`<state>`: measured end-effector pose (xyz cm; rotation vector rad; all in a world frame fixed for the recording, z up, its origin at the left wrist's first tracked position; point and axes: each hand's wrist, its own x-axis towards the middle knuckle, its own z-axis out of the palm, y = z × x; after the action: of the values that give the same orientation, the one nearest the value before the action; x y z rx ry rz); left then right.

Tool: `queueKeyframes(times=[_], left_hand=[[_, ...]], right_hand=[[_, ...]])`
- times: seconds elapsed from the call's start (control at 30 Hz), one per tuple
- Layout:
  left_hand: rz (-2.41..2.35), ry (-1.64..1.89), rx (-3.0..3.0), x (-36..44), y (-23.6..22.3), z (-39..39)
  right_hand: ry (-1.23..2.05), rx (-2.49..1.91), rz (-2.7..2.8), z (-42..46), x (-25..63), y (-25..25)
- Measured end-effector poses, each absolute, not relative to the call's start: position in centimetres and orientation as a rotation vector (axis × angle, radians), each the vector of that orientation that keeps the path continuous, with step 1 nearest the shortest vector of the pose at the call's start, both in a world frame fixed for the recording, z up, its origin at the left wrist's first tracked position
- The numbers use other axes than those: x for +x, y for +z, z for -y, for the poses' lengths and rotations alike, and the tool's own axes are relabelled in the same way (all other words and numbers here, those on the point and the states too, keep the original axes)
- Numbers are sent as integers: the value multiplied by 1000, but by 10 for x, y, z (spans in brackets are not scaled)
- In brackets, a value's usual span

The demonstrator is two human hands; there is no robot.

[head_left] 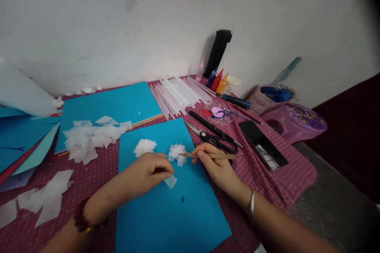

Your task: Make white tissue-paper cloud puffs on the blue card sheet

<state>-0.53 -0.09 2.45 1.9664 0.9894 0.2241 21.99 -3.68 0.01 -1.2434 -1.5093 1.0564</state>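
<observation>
My left hand [150,172] pinches a small square of white tissue paper [171,182] above a blue sheet of card [160,221]. A thin tan stick with a pointed tip [221,156] is held in my right hand [215,164] like a pen. Its tip touches a ruffled cluster of white tissue [177,152] on the card. Left of that lies a fuller white tissue tuft [145,147], close above my left hand. A dark blue spot [182,199] marks the card lower down.
Loose tissue squares [92,138] lie at the left. Scissors [218,140], a black pen [206,122] and a phone [263,144] sit to the right. Behind are white strips [181,93], paint bottles [216,81] and a black flask [217,53]. A pink stool [276,126] stands beyond the table edge.
</observation>
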Motion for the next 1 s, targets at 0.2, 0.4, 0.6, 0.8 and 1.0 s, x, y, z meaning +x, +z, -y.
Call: queueKeyframes(times=[0.2,0.4,0.6,0.8,1.0], left_hand=[[-1265,430,2014,5,6,1],[-1267,607,1973,12,-7,3],[-1249,733,1908,16,-6,1],[-1237,726,1913,16,-7,0],[-1253,650,2005,16,-3,4]], right_hand=[[1079,-1249,1510,41,220,4],[1025,-1119,1591,49,222,8],[891,-1049,1781,52,220,9],[861,-1151,1882,49,217,7],[811,-1179,1949,49,214,9]])
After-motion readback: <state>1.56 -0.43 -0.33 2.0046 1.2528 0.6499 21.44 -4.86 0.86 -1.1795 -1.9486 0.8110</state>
